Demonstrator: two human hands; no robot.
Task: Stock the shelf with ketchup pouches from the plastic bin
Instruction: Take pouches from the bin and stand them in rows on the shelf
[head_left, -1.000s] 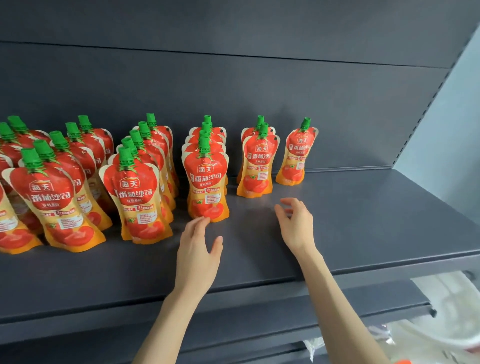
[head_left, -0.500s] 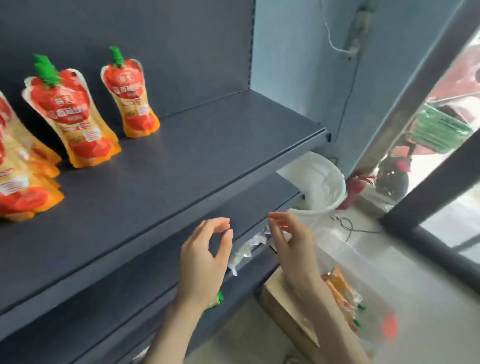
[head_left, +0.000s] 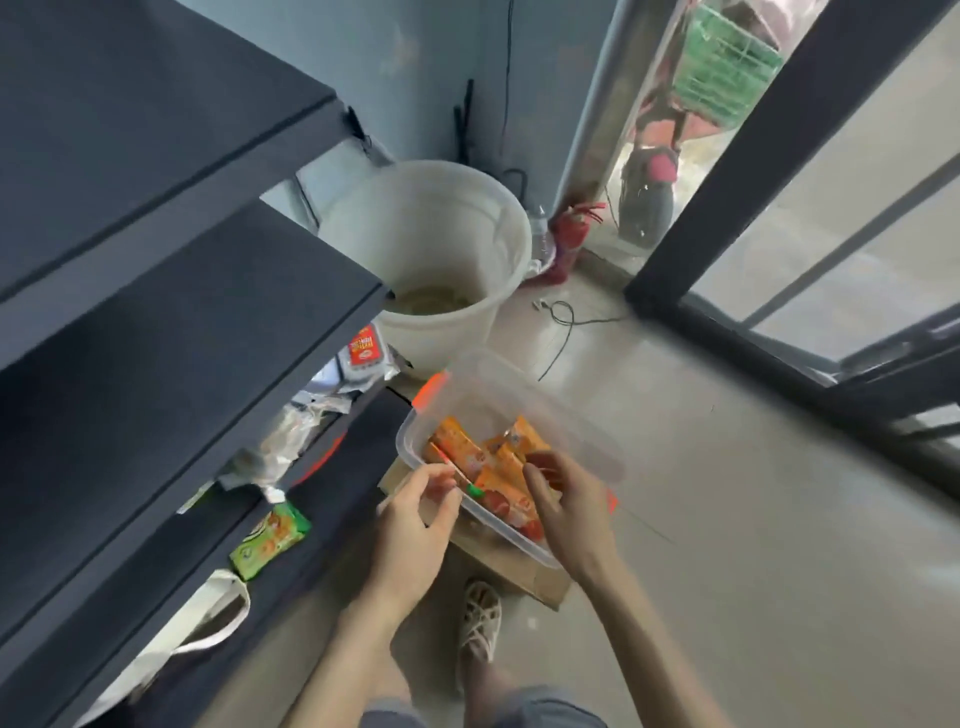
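Left grip (head_left: 415, 525) and right grip (head_left: 566, 499) curl over orange, green-capped ketchup pouches (head_left: 462, 449) in the clear plastic bin (head_left: 498, 379); holds unclear.

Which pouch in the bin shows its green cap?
The frontmost pouch, cap pointing at the left hand; the other pouches show only orange bodies.

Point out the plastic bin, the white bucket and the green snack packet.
plastic bin (head_left: 405, 441), head view, left corner of its clear rim.
white bucket (head_left: 431, 228), head view, inner wall.
green snack packet (head_left: 270, 540), head view, middle of its face.
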